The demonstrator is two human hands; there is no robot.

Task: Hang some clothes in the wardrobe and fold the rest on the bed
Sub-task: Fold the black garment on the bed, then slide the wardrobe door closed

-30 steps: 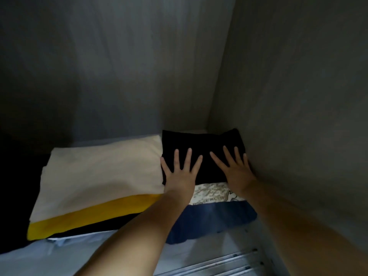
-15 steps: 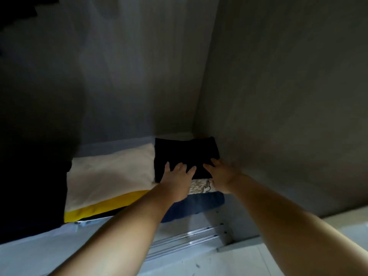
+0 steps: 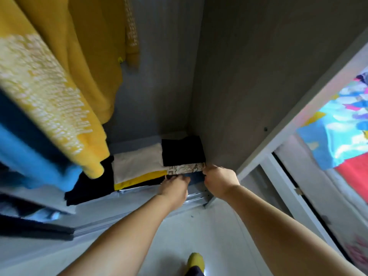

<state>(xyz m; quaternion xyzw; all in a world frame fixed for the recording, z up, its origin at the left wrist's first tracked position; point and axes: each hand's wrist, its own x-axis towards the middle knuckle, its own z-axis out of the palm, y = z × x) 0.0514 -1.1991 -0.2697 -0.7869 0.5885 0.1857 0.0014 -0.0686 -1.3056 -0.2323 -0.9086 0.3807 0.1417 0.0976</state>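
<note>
At lower centre, the left hand (image 3: 175, 184) and right hand (image 3: 218, 179) meet the front edge of the folded stack (image 3: 183, 156), which lies directly beyond them. Fingers curl at the edge; their hold cannot be told.

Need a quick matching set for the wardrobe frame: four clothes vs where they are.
Things:
1 black fold
2 cream fold
3 yellow hoodie
4 patterned fold

Places:
A hanging at upper left
B top of the right stack, in the corner
C top of the middle stack
D directly under the black fold

Pairs: 1-B, 2-C, 3-A, 4-D
</note>
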